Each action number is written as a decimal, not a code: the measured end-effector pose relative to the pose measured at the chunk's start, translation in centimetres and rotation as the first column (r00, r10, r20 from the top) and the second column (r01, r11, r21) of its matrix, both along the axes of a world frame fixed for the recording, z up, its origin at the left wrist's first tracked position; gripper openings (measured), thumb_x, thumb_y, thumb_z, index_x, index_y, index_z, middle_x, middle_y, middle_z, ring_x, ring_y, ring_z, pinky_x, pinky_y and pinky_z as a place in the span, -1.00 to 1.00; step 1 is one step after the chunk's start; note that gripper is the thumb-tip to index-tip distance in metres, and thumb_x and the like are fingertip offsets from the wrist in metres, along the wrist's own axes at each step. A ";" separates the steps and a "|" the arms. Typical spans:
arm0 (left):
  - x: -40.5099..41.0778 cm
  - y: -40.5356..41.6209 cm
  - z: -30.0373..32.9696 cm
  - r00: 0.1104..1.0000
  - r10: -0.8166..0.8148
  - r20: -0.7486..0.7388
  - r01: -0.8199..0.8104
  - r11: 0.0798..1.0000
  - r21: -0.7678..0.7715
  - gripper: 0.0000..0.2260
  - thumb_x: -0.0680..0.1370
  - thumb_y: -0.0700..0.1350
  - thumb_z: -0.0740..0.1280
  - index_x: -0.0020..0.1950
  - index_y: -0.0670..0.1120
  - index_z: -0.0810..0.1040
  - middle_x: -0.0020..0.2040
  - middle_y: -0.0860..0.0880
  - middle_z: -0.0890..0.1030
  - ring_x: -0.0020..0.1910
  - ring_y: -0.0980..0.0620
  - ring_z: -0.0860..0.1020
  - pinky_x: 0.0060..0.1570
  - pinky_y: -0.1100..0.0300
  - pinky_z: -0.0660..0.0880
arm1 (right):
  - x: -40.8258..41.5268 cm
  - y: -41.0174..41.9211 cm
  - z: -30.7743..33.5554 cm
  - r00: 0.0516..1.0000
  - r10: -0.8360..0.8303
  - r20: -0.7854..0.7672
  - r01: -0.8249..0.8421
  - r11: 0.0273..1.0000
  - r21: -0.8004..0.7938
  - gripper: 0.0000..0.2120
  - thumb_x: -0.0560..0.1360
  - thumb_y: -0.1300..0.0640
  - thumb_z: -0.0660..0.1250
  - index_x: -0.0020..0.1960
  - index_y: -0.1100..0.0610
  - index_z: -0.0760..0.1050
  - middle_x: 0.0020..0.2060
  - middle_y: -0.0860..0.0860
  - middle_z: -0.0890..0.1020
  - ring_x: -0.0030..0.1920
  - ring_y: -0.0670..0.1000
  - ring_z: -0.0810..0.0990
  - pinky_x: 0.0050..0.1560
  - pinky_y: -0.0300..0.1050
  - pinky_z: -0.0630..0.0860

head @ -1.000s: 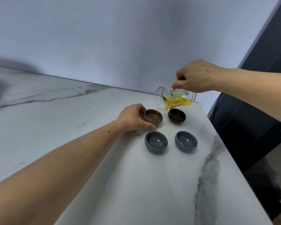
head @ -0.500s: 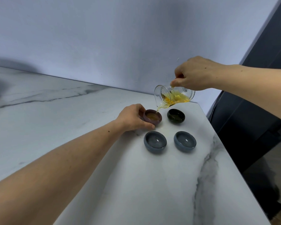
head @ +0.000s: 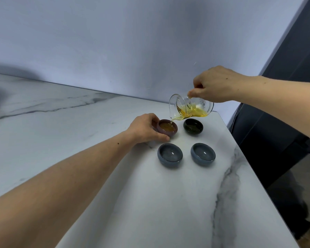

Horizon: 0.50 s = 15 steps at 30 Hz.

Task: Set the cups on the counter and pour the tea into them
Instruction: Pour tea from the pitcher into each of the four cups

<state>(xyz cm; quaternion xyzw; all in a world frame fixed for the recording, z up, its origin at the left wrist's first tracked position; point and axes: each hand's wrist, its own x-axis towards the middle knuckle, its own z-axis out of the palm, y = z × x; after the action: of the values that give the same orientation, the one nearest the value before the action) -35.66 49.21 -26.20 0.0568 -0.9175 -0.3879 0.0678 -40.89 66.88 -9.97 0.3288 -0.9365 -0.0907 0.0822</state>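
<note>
Several small cups stand in a square on the white marble counter [head: 150, 203]. My left hand [head: 144, 128] grips the side of the brown cup [head: 42, 128] at the back left, which holds amber tea. My right hand [head: 216, 85] holds a clear glass pitcher [head: 191, 109] tilted to the left above the cups, and a thin stream of tea runs from its spout into the brown cup. The dark green cup [head: 193, 126] sits at the back right under the pitcher. Two blue-grey cups [head: 170, 154] [head: 203, 154] sit in front, each with a glint at its bottom.
The counter's right edge runs diagonally just right of the cups, with a dark drop and dark furniture [head: 276, 140] beyond it. A pale wall [head: 132, 42] closes the back of the counter.
The tea level in the brown cup has risen as the pitcher kept pouring. My right hand has lifted slightly. My left hand has stayed on the cup.
</note>
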 end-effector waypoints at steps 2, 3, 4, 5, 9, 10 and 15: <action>0.1 0.0 0.1 1.000 -0.007 0.006 0.007 1.000 0.001 -0.40 0.20 0.17 0.59 0.16 -0.01 0.54 0.06 0.04 0.62 0.07 0.03 0.55 0.04 0.19 0.49 | 0.0 0.5 -0.3 0.999 -0.032 0.029 0.033 0.999 -0.032 -0.67 0.53 -0.18 0.21 -0.15 0.09 0.48 -0.35 -0.04 0.48 -0.15 0.10 0.47 -0.15 -0.05 0.42; 0.1 0.0 0.1 1.000 -0.010 0.008 0.009 1.000 0.004 -0.40 0.21 0.16 0.59 0.16 -0.02 0.54 0.06 0.04 0.62 0.07 0.04 0.55 0.03 0.21 0.48 | 0.0 0.8 -0.5 0.998 -0.050 0.049 0.053 0.997 -0.050 -0.65 0.53 -0.18 0.21 -0.15 0.11 0.49 -0.34 -0.02 0.49 -0.15 0.10 0.47 -0.15 -0.06 0.40; 0.2 0.0 0.2 1.000 -0.011 0.010 0.011 1.000 0.013 -0.41 0.22 0.15 0.59 0.17 -0.02 0.54 0.07 0.04 0.62 0.07 0.05 0.56 0.01 0.23 0.45 | 0.0 1.1 -0.6 0.995 -0.070 0.069 0.075 0.995 -0.069 -0.62 0.53 -0.18 0.21 -0.15 0.13 0.50 -0.34 0.00 0.50 -0.15 0.11 0.47 -0.17 -0.07 0.38; 0.2 0.0 0.2 1.000 -0.011 0.014 0.011 1.000 0.026 -0.43 0.23 0.14 0.59 0.17 -0.01 0.54 0.07 0.04 0.63 0.07 0.05 0.56 0.00 0.25 0.43 | 0.1 1.5 -0.6 0.992 -0.091 0.091 0.100 0.990 -0.095 -0.61 0.53 -0.19 0.21 -0.17 0.14 0.51 -0.33 0.02 0.51 -0.15 0.11 0.47 -0.19 -0.08 0.36; 0.4 0.0 0.4 1.000 -0.012 0.028 0.010 0.998 0.056 -0.44 0.25 0.12 0.59 0.18 -0.01 0.54 0.07 0.05 0.63 0.08 0.06 0.56 0.01 0.27 0.42 | 0.4 2.8 -0.4 0.965 -0.167 0.204 0.213 0.949 -0.233 -0.62 0.50 -0.20 0.24 -0.13 0.13 0.55 -0.22 0.06 0.58 -0.15 0.07 0.49 -0.28 -0.14 0.34; 0.5 0.1 0.4 0.999 -0.014 0.032 0.012 0.998 0.060 -0.44 0.25 0.12 0.59 0.18 -0.01 0.54 0.07 0.05 0.63 0.08 0.06 0.56 0.02 0.26 0.43 | 0.4 3.1 -0.3 0.955 -0.177 0.240 0.241 0.931 -0.274 -0.62 0.50 -0.19 0.25 -0.11 0.13 0.56 -0.22 0.05 0.60 -0.19 0.03 0.50 -0.30 -0.18 0.35; 1.1 -0.1 0.6 0.999 -0.015 0.045 0.014 0.999 0.033 -0.33 0.29 0.13 0.56 0.32 -0.04 0.47 0.20 0.03 0.58 0.20 0.02 0.51 0.23 0.15 0.43 | 0.5 4.2 -0.2 0.907 -0.206 0.368 0.349 0.857 -0.380 -0.60 0.51 -0.18 0.25 -0.08 0.17 0.57 -0.16 0.15 0.66 -0.24 0.05 0.55 -0.19 -0.11 0.44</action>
<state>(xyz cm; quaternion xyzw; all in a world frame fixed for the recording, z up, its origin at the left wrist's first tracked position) -34.55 49.15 -25.59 0.0600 -0.9127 -0.4018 0.0432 -40.40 71.11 -10.17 0.1719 -0.9713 0.1642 -0.0104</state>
